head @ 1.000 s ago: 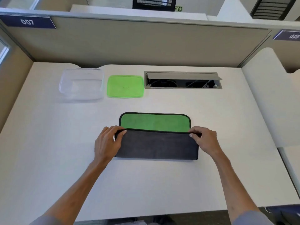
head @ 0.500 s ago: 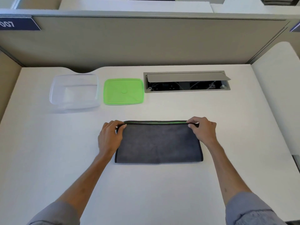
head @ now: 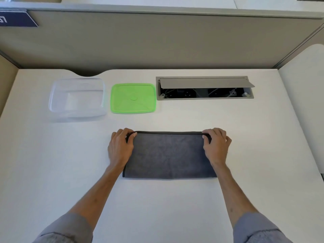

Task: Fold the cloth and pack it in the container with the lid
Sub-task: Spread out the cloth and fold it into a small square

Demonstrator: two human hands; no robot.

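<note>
Head view shows a white surface (head: 52, 172) with a dark grey cloth (head: 168, 155) lying flat at its centre, folded into a wide rectangle whose black-trimmed far edge runs straight from hand to hand. Left hand (head: 120, 149) sits at the cloth's 10 o'clock corner; its fingers (head: 130, 135) are closed in a pinch on the trimmed edge, thumb on top of the fabric. Right hand (head: 216, 146) sits at the 2 o'clock corner, its fingers (head: 206, 135) likewise pinched shut on the same edge. Both forearms extend toward 6 o'clock, ending in grey sleeves (head: 70, 228). At 11 o'clock from the cloth, well apart from it, stands a clear plastic container (head: 77, 98), open and holding nothing. Just beside the container, on its 3 o'clock side, a green lid (head: 133, 98) lies flat on the surface. At 1 o'clock from the cloth, a grey cable hatch (head: 204, 88) is set into the surface with its flap raised.
</note>
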